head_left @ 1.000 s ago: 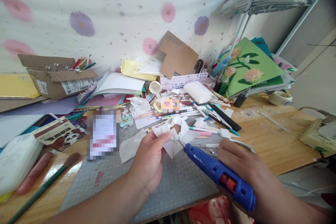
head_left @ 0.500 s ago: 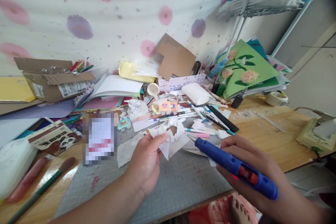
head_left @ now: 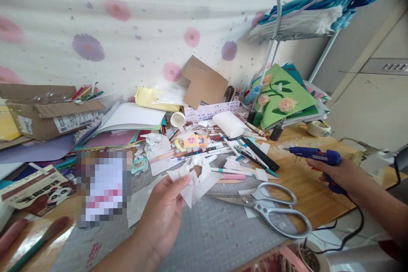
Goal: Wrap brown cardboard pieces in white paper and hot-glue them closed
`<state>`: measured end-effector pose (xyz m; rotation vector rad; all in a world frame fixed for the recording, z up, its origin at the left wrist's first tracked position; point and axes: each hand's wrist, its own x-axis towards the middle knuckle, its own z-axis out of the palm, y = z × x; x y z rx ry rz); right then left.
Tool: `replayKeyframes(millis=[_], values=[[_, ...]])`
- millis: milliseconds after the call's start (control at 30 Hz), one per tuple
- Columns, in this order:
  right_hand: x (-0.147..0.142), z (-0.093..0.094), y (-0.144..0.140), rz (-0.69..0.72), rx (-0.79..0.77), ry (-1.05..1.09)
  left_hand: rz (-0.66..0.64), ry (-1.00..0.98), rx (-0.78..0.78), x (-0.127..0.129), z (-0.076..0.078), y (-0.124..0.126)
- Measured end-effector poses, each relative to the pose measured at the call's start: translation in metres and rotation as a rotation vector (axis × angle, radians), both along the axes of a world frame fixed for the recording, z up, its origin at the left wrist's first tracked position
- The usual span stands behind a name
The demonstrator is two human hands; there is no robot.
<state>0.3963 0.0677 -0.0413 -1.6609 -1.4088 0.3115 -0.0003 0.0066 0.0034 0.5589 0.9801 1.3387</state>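
Pinching the crumpled paper (head_left: pixel 195 174) up over the mat (head_left: pixel 216 229) with closed fingers, the left hand (head_left: pixel 164 214) keeps its open middle in view, while the right hand (head_left: pixel 336 173) grips the glue gun (head_left: pixel 314 155) aside above the desk (head_left: pixel 299 187), nozzle away from the scissors (head_left: pixel 261 206).

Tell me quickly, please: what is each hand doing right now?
Left hand: closed on a crumpled white paper piece, held above the cutting mat.
Right hand: closed on the blue glue gun, out to the right over the table.
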Motion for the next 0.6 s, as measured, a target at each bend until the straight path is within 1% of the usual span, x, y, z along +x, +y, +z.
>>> replayKeyframes(millis=[67,167,267,367,433,500,567,600], values=[[0.005,-0.002,0.007,-0.053,-0.12,0.005,0.011,-0.006,0.005,-0.001,0.0,0.001],[0.005,0.005,0.016,-0.103,-0.272,0.011,0.045,-0.003,-0.006,-0.002,0.0,0.001],[0.005,0.012,0.02,-0.112,-0.343,0.062,0.052,-0.002,-0.01,-0.002,0.0,0.0],[0.005,0.016,0.016,-0.13,-0.374,0.166,0.046,-0.007,-0.015,-0.001,0.001,0.0],[0.0,0.022,0.009,-0.159,-0.339,0.271,0.036,-0.015,-0.017,0.0,0.001,0.0],[-0.014,0.034,0.0,-0.163,-0.232,0.422,-0.016,-0.026,-0.011,0.0,0.0,-0.001],[-0.042,0.048,-0.009,-0.097,-0.108,0.6,-0.091,-0.031,-0.003,0.001,-0.001,-0.002],[-0.06,0.056,-0.014,-0.038,-0.088,0.677,-0.128,-0.036,0.002,0.001,-0.002,-0.002]])
